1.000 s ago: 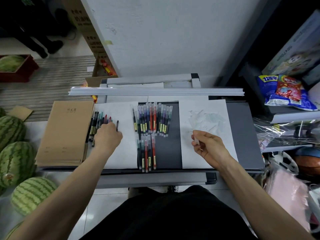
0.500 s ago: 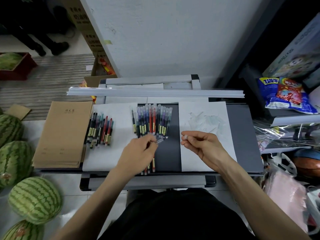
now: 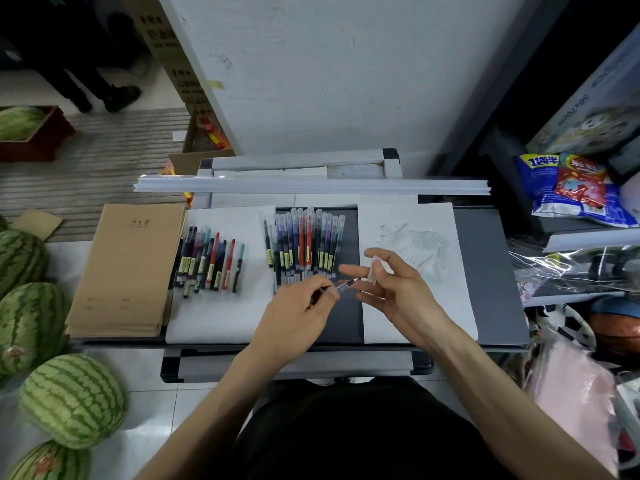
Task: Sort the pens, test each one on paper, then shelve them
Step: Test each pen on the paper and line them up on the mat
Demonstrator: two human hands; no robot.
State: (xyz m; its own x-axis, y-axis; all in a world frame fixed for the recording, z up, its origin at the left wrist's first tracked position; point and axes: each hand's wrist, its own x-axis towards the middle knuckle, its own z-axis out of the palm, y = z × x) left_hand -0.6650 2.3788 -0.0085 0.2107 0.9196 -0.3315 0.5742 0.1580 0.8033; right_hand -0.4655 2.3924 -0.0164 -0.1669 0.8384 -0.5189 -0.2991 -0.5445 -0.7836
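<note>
Slim clear-barrelled pen (image 3: 341, 286) sits pinched in the left hand (image 3: 296, 317), tip toward the right hand (image 3: 398, 294), which pinches a translucent plastic cap (image 3: 373, 270) above the grey bench (image 3: 485, 271).

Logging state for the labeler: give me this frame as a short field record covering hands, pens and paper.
left hand: grips a pen, tip pointing toward the right hand
right hand: pinches a clear cap
pen state: uncapped, tip not touching the test paper
left pen group: on a white sheet, beside brown notebooks
middle pen group: two rows, lower row partly hidden by the left hand
test paper: faint scribbles, right of the middle pen group
</note>
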